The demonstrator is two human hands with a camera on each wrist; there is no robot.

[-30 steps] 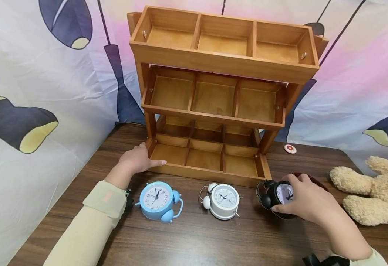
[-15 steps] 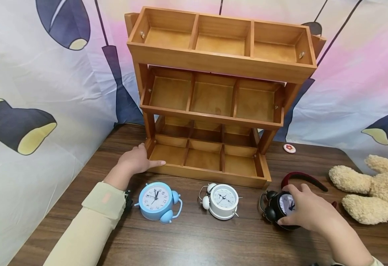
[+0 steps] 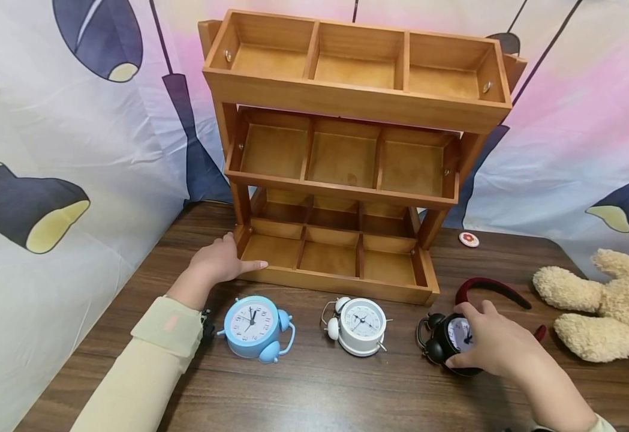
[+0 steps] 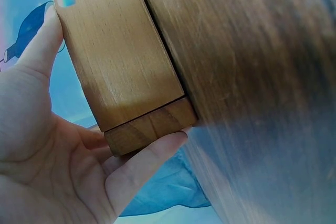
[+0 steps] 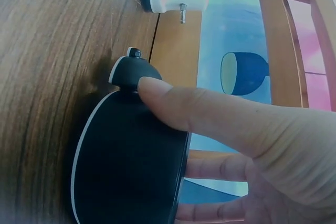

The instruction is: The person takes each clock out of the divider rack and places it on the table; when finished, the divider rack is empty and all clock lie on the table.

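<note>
My right hand (image 3: 500, 342) holds a black twin-bell alarm clock (image 3: 437, 347), thumb on the near side and fingers across the far side. In the right wrist view the black alarm clock (image 5: 126, 156) lies back-down close on the wood, thumb by one bell. At the lower left corner of a three-tier wooden shelf (image 3: 336, 285), my left hand (image 3: 217, 261) grips the bottom tray, thumb along its front rim. The left wrist view has the fingers curled round the tray's end (image 4: 152, 127). A white alarm clock (image 3: 363, 327) and a blue alarm clock (image 3: 252, 327) lie face-up between the hands.
Behind the right hand lies a dark red headband (image 3: 492, 285), partly hidden by it. A plush toy (image 3: 611, 306) rests at the right edge. A round badge with a red flower (image 3: 469, 239) sits right of the shelf. Printed fabric (image 3: 104, 138) hangs behind the table.
My right hand has brought the black alarm clock slightly nearer, uncovering more of the headband. The left hand keeps its grip on the shelf. The view has shifted a little.
</note>
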